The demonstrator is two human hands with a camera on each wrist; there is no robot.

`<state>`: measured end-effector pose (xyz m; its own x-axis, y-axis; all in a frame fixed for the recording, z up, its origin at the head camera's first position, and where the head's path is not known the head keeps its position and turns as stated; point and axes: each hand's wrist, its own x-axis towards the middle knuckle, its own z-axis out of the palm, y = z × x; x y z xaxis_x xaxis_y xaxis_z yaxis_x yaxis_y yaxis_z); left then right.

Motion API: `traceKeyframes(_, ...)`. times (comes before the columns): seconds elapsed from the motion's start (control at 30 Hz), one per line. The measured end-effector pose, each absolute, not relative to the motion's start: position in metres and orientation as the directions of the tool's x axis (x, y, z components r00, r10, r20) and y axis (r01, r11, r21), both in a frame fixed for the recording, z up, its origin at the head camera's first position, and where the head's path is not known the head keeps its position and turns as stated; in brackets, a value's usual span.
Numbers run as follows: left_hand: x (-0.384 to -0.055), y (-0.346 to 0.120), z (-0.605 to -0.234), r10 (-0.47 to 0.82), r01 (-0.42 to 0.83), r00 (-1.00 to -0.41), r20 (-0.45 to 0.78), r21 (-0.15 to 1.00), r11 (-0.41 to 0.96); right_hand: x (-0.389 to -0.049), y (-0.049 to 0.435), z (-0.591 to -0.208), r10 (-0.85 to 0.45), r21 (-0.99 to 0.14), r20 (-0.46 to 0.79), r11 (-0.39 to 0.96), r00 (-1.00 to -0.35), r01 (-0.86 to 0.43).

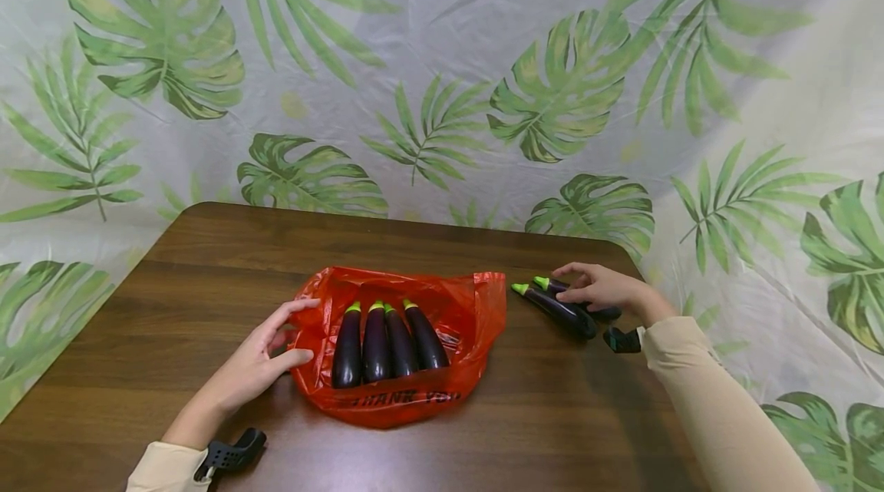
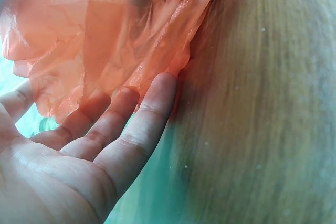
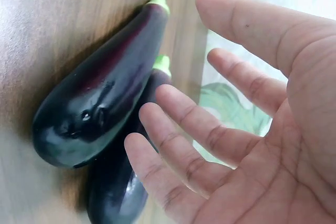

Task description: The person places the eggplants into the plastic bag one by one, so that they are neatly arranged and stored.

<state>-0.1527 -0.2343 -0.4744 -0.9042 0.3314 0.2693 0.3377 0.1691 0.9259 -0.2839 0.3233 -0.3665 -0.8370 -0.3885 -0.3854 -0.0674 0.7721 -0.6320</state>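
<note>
A red plastic bag (image 1: 476, 323) lies spread on the table with its mouth wide. Inside it several eggplants (image 1: 376, 346) rest side by side, green caps pointing away. At the bag's left edge my left hand (image 1: 258, 358) has thumb and fingers apart; in the left wrist view its nearly straight fingertips (image 2: 160, 85) touch the bag's crumpled side. To the right of the bag two more eggplants lie together, a nearer eggplant (image 3: 105, 93) and a farther eggplant (image 3: 121, 182). Over them hovers my right hand (image 1: 611, 288), fingers spread and nothing held.
The brown wooden table (image 1: 228, 269) ends at a back edge behind the bag. A leaf-patterned sheet (image 1: 442, 39) hangs behind and along the right side. Each wrist carries a black camera mount, such as the left mount (image 1: 235, 452).
</note>
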Motion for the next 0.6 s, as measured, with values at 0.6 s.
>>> traceKeyframes(0.6,-0.152,-0.234,-0.473,0.336,0.325,-0.906,0.258,0.932,0.160,-0.289,0.326,-0.378,-0.396,-0.608,-0.397,0.790,-0.828,-0.086)
